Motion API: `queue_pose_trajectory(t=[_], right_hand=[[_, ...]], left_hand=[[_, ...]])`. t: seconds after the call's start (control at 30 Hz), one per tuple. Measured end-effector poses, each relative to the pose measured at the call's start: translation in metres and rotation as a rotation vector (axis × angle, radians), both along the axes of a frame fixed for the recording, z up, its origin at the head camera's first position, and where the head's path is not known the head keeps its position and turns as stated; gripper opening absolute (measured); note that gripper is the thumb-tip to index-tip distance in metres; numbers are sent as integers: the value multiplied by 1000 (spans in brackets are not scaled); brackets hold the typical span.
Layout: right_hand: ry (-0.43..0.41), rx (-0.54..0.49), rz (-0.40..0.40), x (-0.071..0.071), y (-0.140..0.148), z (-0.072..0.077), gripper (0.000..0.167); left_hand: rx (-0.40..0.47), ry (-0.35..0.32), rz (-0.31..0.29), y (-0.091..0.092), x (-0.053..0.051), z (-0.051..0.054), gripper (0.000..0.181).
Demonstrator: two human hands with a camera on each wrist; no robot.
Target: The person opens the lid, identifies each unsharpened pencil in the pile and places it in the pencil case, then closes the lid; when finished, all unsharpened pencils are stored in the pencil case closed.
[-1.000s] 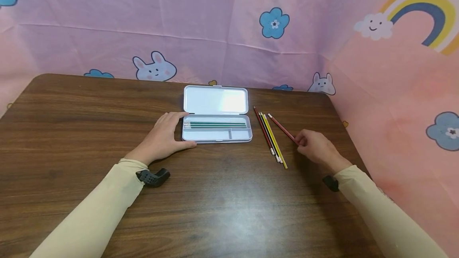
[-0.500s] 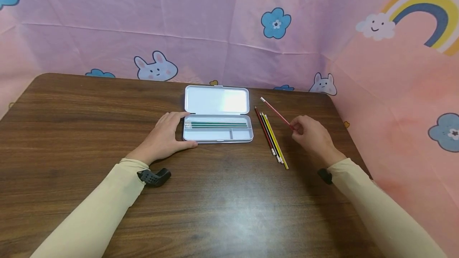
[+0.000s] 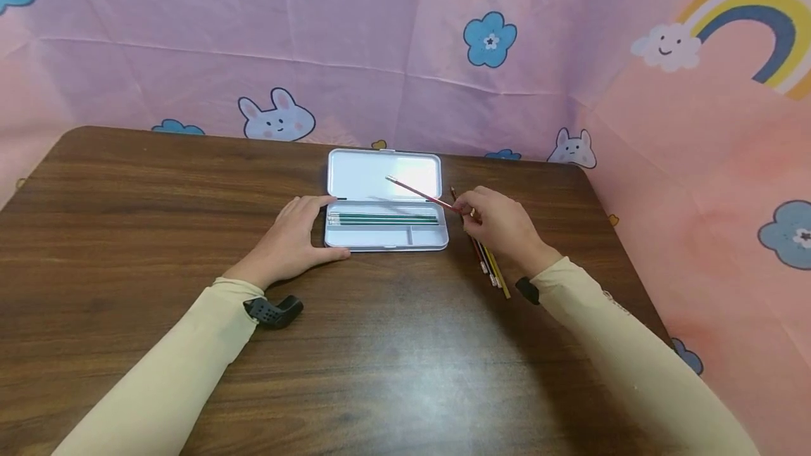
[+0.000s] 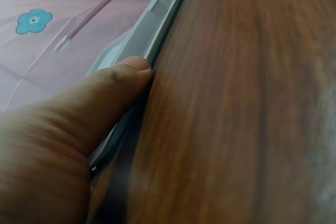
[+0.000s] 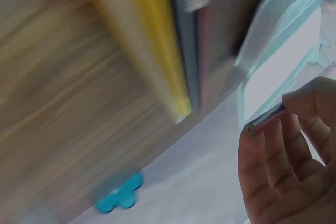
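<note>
A white pencil case lies with its lid folded back on the table. Several green pencils lie side by side in its long rear compartment. My left hand holds the case's left end, thumb at the front edge and fingers at the back; in the left wrist view the thumb presses on the rim. Between thumb and fingers, my right hand pinches a red pencil over the right part of the case, its white eraser end pointing left. The right wrist view shows the pencil's near end.
Right of the case, partly under the right hand, lies a group of loose pencils, red, black and yellow among them. The front compartments of the case hold nothing. Patterned cloth hangs behind the brown wooden table.
My right hand has lifted the red pencil off the table and carried it left, from beyond the loose pencils to over the case. The left hand has stayed on the case.
</note>
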State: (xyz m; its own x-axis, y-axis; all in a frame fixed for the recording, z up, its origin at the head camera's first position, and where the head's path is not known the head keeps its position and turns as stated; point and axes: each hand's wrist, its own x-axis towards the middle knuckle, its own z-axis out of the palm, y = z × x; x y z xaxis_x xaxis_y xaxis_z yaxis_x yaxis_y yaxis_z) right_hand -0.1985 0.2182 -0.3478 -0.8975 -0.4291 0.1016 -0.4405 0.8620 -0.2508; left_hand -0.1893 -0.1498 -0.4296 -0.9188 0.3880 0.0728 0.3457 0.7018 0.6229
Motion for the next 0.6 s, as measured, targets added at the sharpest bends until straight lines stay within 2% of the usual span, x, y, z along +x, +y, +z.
queue_pose_trajectory(t=[0.2,0.37,0.6], right_hand=[[19,52,110,-6,-33,-5,22],[16,110,151,-14,-49,-12,24],[14,140,199,-25,-64,-15,26]], left_hand=[[5,4,3,0,0,1,100],[4,3,17,1,0,2,99],[11,-5,20,2,1,4,100]])
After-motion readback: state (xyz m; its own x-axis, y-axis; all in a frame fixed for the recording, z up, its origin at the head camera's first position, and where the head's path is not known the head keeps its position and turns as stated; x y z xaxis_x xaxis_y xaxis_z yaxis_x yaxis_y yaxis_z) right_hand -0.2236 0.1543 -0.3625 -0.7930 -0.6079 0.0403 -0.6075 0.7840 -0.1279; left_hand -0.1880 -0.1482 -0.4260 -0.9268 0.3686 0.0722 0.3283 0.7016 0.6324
